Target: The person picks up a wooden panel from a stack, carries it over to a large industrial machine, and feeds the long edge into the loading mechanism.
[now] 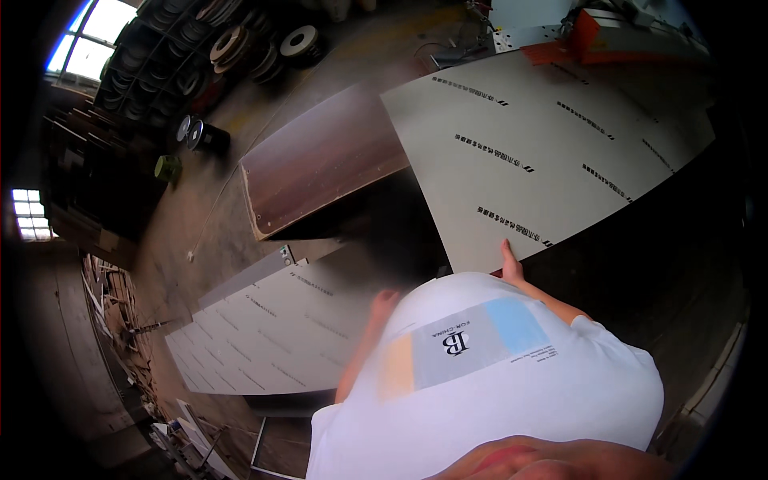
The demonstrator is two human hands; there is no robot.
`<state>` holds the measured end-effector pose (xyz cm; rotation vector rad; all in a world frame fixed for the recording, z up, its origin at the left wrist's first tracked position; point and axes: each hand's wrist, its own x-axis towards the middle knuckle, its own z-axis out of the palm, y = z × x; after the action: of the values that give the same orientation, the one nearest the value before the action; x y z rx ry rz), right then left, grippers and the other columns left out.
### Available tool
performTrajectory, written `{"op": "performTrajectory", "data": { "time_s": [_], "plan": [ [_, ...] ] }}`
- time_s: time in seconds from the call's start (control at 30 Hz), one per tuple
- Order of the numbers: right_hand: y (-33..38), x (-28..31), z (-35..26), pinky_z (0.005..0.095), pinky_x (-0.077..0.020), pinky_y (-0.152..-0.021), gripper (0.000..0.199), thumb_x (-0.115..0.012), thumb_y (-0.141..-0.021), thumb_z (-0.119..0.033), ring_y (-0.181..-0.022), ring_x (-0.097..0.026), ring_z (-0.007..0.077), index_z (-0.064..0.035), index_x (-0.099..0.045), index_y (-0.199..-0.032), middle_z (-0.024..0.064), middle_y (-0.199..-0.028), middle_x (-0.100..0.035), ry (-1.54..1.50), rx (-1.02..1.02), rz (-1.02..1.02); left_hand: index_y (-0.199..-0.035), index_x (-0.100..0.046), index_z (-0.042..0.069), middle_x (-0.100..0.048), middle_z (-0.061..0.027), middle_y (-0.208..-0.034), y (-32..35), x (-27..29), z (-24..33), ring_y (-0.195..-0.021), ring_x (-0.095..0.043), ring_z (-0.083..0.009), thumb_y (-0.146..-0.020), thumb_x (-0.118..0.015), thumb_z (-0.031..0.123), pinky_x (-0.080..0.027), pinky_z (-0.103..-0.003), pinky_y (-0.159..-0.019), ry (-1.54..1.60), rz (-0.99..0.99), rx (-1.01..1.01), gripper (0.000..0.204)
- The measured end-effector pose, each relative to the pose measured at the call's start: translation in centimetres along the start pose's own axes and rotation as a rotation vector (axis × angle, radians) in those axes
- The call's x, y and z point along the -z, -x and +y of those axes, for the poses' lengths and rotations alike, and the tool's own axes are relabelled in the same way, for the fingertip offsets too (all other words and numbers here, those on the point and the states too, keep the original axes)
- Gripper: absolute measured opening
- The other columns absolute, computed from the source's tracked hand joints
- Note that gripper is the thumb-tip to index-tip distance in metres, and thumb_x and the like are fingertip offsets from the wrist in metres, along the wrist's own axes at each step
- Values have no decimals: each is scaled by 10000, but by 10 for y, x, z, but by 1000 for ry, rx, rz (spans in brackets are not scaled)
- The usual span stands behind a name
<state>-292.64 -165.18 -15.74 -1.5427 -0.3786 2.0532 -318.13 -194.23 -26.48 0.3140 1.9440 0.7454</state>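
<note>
Your right hand is on the near edge of the big pale grey laminated board with rows of black print, thumb lying up on its face. The rest of the fingers drop behind the edge and your white t-shirt with the blue and orange print, so you can't really tell how tightly they're closed, only that the hand is on that edge. The board stretches from just in front of your chest up toward the top right, where it meets an orange and grey machine.

Your left hand is blurred, hanging in front of your shirt above a dark gap. It's touching nothing that shows, and the blur hides whether the fingers are spread or curled.

Left of the big board there's a dark brown wood-grain panel with a raw chipboard edge, lying just beside it. Lower left, a second pale grey printed board sits low over the dusty concrete floor. Rolls of edge banding tape are stacked on racks at the top left, with scrap wood offcuts piled along the left wall.
</note>
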Motion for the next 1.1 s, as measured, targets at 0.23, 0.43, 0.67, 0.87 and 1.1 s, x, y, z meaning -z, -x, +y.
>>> {"op": "performTrajectory", "data": {
  "time_s": [0.23, 0.43, 0.67, 0.87, 1.1],
  "plan": [
    [-12, 9, 3, 370, -498, -954, 689, -655, -927, -468, -1150, -596, 239, 35, -503, -1372, 131, -1328, -581, 168, 103, 99, -1105, -679, 7, -708, -144, -1069, -46, 8, -29, -971, -660, -229, -884, -690, 277, -519, -361, -865, -87, 9, 49, 349],
    [-19, 13, 6, 379, -498, -956, 685, -651, -928, -473, -1168, -584, 247, 42, -510, -1359, 142, -1320, -582, 97, 82, 95, -1088, -675, 1, -723, -126, -1007, -78, 8, 21, -930, -675, -210, -878, -668, 306, -529, -337, -836, -256, 77, -100, 370],
    [-3, -2, 1, 370, -452, -1033, 711, -618, -935, -520, -1259, -519, 219, -44, -452, -1436, 70, -1412, -510, -13, 10, 12, -1131, -673, 25, -703, -169, -1093, -50, -10, 42, -1023, -665, -294, -929, -641, 281, -513, -388, -901, -148, 49, -103, 328],
    [-4, 8, 15, 384, -473, -987, 705, -670, -887, -555, -1221, -540, 213, -56, -515, -1362, 57, -1326, -574, 105, 77, 113, -1135, -678, 52, -702, -139, -1119, 10, -12, -11, -1044, -660, -267, -926, -642, 308, -507, -369, -923, -134, 115, -65, 332],
    [-25, 91, 71, 374, -388, -1016, 735, -686, -834, -629, -1223, -530, 187, -123, -535, -1345, -1, -1325, -579, 529, 106, -124, -1142, -670, 25, -704, -139, -1102, 28, 40, -126, -1031, -660, -243, -910, -650, 310, -506, -360, -916, -8, 175, -13, 368]
  ]
}}
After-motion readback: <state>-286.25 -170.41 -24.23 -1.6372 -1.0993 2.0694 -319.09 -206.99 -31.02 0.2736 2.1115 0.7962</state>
